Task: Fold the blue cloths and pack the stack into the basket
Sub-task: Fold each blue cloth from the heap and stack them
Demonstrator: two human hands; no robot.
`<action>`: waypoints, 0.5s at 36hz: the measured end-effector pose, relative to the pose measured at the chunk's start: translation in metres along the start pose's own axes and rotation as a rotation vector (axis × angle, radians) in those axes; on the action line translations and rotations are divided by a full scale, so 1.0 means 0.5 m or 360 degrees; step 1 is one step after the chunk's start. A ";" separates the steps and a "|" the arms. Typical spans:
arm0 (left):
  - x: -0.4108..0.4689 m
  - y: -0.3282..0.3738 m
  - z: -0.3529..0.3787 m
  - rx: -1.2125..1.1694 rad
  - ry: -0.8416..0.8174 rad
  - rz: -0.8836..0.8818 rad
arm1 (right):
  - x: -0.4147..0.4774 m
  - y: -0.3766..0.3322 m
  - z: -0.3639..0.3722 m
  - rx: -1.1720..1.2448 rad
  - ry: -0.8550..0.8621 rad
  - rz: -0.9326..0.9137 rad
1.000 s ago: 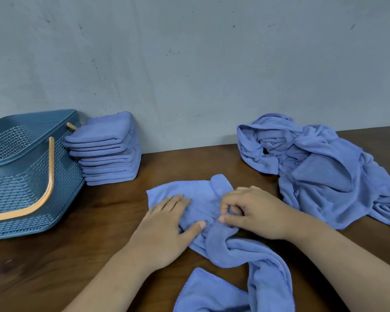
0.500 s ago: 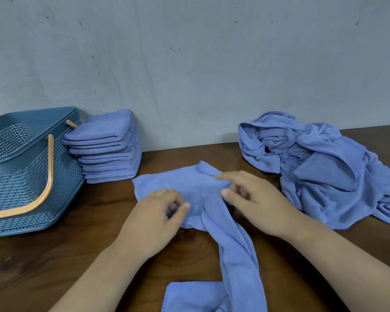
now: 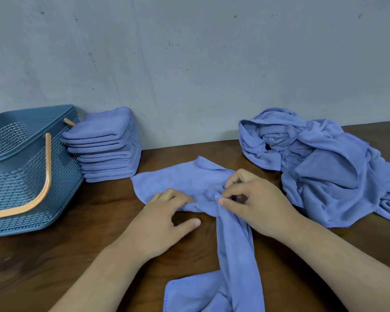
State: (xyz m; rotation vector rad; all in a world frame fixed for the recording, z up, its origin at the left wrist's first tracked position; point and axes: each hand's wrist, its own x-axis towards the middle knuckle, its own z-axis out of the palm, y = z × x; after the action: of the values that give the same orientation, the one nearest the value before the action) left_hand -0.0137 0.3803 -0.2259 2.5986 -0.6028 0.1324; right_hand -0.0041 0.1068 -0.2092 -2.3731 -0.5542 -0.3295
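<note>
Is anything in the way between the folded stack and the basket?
Nothing visible. The stack sits right beside the basket, no object between them; the handle hangs down its near side, off the opening.

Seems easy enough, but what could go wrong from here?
The cloth is bunched into a twisted strip below the right hand, so the fold could come out crooked. The folded stack beside the basket already looks uneven; a lumpy addition might tip it.
</note>
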 end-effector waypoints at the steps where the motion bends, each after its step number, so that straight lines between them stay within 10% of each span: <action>1: 0.003 -0.003 0.002 -0.0005 0.0037 0.0010 | 0.001 0.006 0.000 0.0034 0.0029 0.0048; 9: -0.001 -0.060 -0.039 -0.0039 0.0310 -0.0391 | 0.021 0.028 -0.038 0.0491 0.0413 0.0541; 18: 0.002 -0.032 -0.044 -0.0030 0.0763 -0.0782 | 0.016 0.047 -0.047 -0.0216 0.0086 0.0773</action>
State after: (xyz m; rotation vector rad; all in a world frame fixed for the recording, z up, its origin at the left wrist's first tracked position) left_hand -0.0056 0.4026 -0.2129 2.4796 0.2015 0.5587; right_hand 0.0118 0.0773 -0.2019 -2.5238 0.0806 -0.2137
